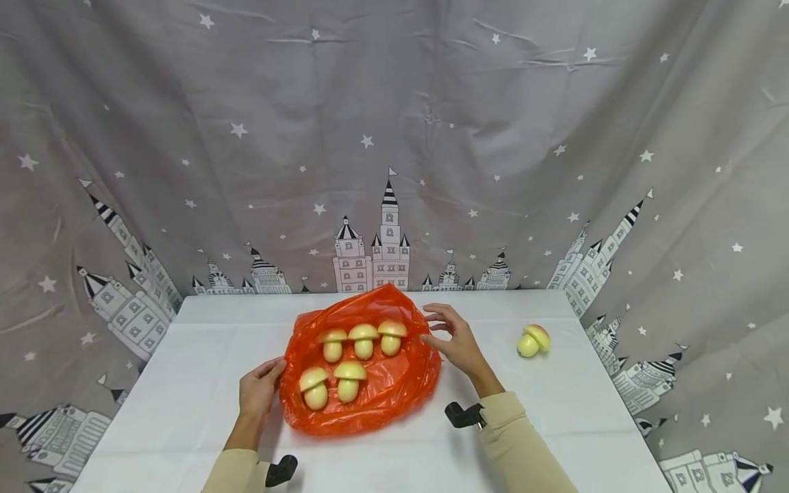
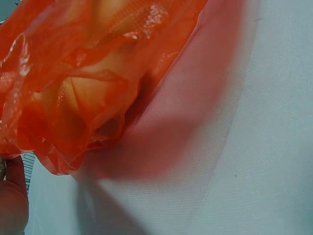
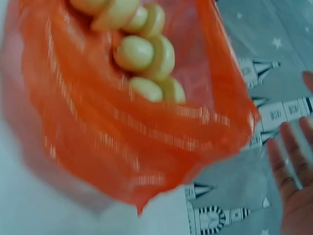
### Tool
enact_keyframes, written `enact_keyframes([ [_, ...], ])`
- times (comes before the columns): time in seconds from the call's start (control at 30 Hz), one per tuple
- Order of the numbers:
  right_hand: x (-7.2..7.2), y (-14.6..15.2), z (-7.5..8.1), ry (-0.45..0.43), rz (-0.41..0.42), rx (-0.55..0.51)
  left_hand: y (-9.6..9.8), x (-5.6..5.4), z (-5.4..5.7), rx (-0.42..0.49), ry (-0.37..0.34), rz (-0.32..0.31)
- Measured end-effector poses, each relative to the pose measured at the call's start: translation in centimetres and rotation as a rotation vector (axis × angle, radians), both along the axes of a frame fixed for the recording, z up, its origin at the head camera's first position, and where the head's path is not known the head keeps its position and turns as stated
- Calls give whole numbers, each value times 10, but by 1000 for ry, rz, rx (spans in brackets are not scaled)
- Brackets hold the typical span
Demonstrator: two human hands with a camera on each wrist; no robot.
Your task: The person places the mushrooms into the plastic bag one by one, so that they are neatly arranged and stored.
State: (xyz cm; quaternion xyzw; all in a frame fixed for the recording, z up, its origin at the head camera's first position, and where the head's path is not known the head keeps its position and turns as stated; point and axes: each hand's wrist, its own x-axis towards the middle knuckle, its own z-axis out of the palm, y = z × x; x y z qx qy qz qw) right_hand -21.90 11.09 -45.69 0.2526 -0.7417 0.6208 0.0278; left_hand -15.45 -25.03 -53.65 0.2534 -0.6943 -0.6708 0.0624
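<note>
A red plastic bag [image 1: 394, 404] lies spread with its mouth facing up, and several toy mushrooms [image 1: 348, 390] with yellow caps and pale stems rest inside it. At the bag's left edge my left hand [image 1: 259, 392] pinches the plastic; only its thumb side shows in the left wrist view, low at the left. My right hand [image 1: 456, 341] hovers beside the bag's right rim with fingers spread. In the right wrist view a gap shows between those fingers [image 3: 288, 152] and the plastic. Another mushroom [image 1: 533, 340] lies on the table to the right, outside the bag.
The table [image 1: 185, 397] has a white cover. Behind and around it hangs a grey curtain [image 1: 277, 171] printed with castles and stars. Black camera mounts [image 1: 281, 471] stick out from both wrists.
</note>
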Motion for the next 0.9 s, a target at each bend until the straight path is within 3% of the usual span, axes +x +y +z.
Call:
enact_keyframes([
  [0.23,-4,26,-5,83,-171,0,1,0,0,-4,0,6],
  [0.47,-11,48,-13,80,-396,2,1,3,1,-10,4,8],
  [0.73,-35,87,-51,32,-576,52,1,3,1,-9,-3,0],
  [0.9,-37,107,-57,20,-639,92,1,2,3,-4,-10,-12],
])
